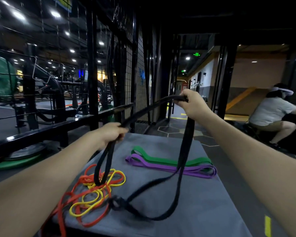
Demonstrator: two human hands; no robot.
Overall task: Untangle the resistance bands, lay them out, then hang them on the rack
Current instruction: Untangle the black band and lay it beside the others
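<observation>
While both hands grip the black band (138,115), lift slowly or drag the knot (117,203) into the red-yellow tangle (92,189).

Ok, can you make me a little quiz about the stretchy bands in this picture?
1. True or false: the green band and the purple band lie side by side on the grey mat.
2. Which band do the left hand and the right hand both grip?
A. the red band
B. the black band
C. the yellow band
3. Fill in: the yellow band is tangled with the ___ band.

Key:
1. True.
2. B, the black band; it has a knot near the pile.
3. Red, the red band.
</observation>
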